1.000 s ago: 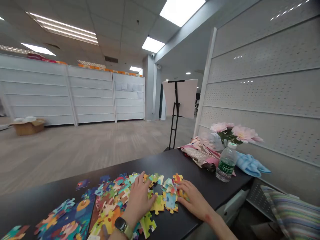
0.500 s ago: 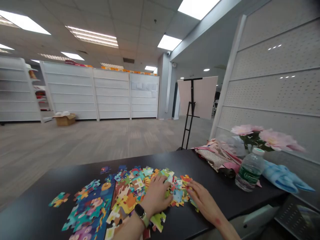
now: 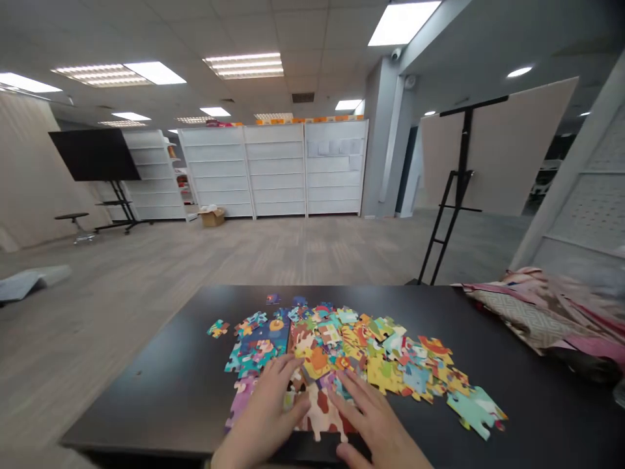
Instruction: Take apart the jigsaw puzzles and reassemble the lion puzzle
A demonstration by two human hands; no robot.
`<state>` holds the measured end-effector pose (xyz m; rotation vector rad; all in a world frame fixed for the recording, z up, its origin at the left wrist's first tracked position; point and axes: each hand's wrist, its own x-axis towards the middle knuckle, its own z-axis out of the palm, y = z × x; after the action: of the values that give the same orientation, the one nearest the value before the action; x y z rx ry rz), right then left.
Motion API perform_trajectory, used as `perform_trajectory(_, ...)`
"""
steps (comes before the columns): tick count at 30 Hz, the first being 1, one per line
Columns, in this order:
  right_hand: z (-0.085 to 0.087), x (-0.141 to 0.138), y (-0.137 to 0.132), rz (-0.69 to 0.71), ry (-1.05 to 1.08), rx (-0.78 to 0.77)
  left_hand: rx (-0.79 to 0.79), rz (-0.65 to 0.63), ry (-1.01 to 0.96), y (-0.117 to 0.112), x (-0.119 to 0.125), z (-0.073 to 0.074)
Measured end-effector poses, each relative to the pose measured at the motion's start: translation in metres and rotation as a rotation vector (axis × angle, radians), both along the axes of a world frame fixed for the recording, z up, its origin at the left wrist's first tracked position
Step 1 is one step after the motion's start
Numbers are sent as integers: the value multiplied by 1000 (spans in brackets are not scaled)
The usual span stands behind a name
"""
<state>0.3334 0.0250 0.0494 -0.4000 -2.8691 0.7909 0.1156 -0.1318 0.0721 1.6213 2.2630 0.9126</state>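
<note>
A heap of colourful jigsaw puzzle pieces (image 3: 351,352) lies spread over a black table (image 3: 185,391). My left hand (image 3: 263,417) rests flat on the pieces near the front edge, fingers stretched out. Beside it, my right hand (image 3: 375,423) also lies flat with fingers spread, touching the joined pieces between the two hands. Neither hand grips anything. A single teal piece (image 3: 476,410) lies apart at the right of the heap, and a small piece (image 3: 217,327) lies apart at the left.
Patterned folded cloth (image 3: 541,312) lies at the table's right end. A black easel (image 3: 452,195) with a board stands behind the table. White shelving (image 3: 273,169), a black screen on a stand (image 3: 95,156), a stool and a cardboard box (image 3: 212,216) stand across the wooden floor.
The view has swung left, so the bottle and flowers have left the frame. Both hands have moved from the right of the heap to its near edge.
</note>
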Motion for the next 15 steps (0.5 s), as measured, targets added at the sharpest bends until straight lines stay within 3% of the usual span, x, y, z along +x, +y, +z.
perform_trajectory(4, 3, -24, -4, 81, -86, -5, -104, -81, 78, -14, 12, -37)
perform_trajectory(8, -8, -3, 7, 89, -99, 17, -186, -203, 137, -12, 24, -64)
perform_trajectory(12, -19, 31, 28, -46, -67, 114, -104, -303, 262, -11, 31, -62)
perform_trajectory(15, -21, 51, 46, -180, 22, 332, 42, -359, 406, -10, 30, -54)
